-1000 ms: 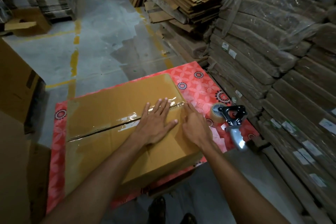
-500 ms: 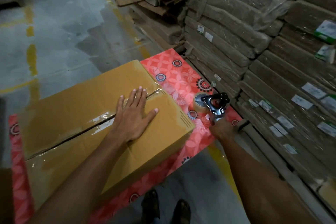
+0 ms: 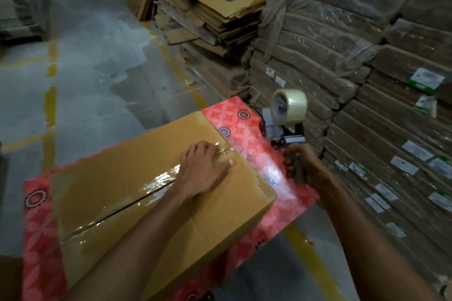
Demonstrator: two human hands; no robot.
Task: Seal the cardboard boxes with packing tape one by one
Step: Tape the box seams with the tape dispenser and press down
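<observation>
Warehouse floor (image 3: 97, 61), red patterned mat (image 3: 247, 124) under taped cardboard box (image 3: 117, 178), left hand (image 3: 203, 173) flat on its seam, fingers together, right hand (image 3: 305, 166) raised, clamped around tape dispenser (image 3: 288, 115) handle beside the box.

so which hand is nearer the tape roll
Right. The right hand grips the dispenser handle just below the tape roll; the left hand rests flat on the box.
</observation>
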